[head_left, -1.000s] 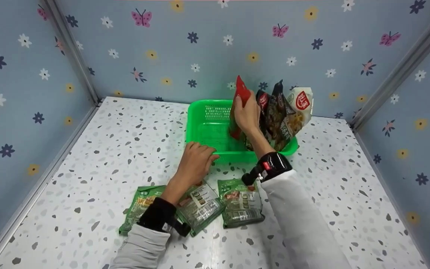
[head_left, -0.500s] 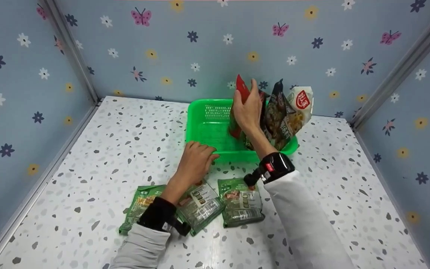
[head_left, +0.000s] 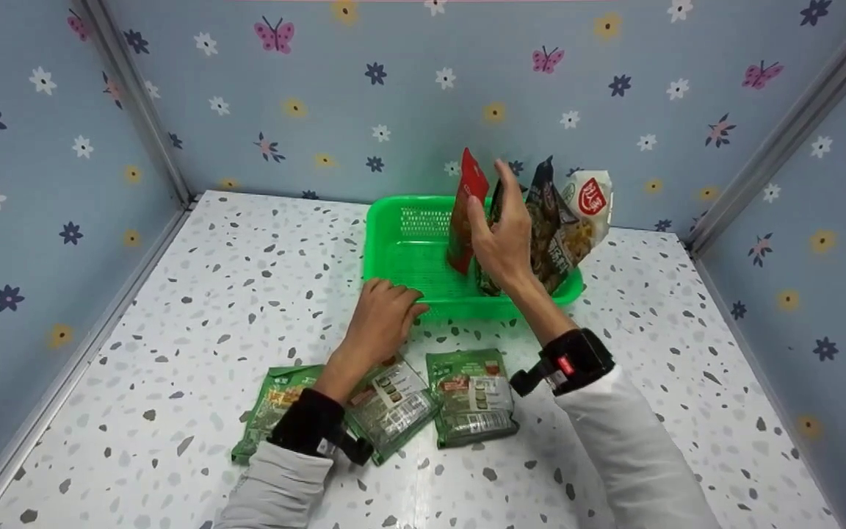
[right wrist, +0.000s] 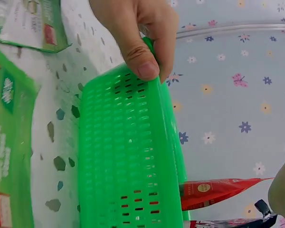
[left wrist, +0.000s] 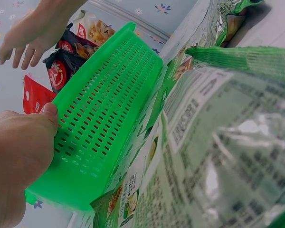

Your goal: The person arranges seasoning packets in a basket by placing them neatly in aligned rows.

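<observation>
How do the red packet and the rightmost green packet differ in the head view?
The red packet stands in the green basket, while the rightmost green packet lies on the table outside it. The red packet is turned nearly edge-on to the head camera; the green one shows a broad face with a barcode. Both are printed packets.

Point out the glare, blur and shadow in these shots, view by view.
Left wrist: the nearest green packet is soft and smeary, with white glare on its plastic; head: light is fairly even, with a faint shadow on the table near the right forearm; right wrist: the green basket appears turned sideways, its holes fairly distinct.
</observation>
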Tool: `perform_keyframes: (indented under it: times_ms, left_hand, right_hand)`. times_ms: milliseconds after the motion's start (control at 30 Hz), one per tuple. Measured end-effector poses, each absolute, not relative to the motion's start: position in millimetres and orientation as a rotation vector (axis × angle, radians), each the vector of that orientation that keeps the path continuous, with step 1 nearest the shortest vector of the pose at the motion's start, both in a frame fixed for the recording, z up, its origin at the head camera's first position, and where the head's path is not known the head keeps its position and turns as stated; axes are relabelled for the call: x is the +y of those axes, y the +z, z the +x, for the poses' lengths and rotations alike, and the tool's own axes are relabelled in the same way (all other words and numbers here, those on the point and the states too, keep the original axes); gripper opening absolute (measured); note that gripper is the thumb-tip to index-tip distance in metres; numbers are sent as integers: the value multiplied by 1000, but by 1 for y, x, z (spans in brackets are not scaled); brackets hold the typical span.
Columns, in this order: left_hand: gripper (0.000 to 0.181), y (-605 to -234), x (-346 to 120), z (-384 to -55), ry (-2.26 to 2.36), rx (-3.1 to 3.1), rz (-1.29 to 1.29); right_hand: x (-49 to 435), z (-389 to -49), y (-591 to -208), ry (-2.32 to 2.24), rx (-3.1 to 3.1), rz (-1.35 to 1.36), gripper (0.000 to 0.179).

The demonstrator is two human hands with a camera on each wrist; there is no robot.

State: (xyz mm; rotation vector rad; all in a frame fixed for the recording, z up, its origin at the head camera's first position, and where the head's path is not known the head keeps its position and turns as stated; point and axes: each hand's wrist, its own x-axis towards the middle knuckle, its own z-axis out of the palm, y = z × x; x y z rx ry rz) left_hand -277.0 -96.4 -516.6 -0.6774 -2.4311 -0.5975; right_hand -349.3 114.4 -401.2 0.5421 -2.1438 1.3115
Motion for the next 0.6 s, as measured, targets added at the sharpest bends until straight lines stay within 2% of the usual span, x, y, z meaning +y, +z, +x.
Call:
perform_keyframes:
  times_ms: [233,600]
  left_hand:
    - [22,-517,-97,-277,-581,-2408,-683]
    - [29,-514,-97,-275,-604,-2475,-685]
  right_hand:
    - [137,-311,-421,1177,-2137,754,55]
    - [174,-252,-474,1005,-2120,1054,55]
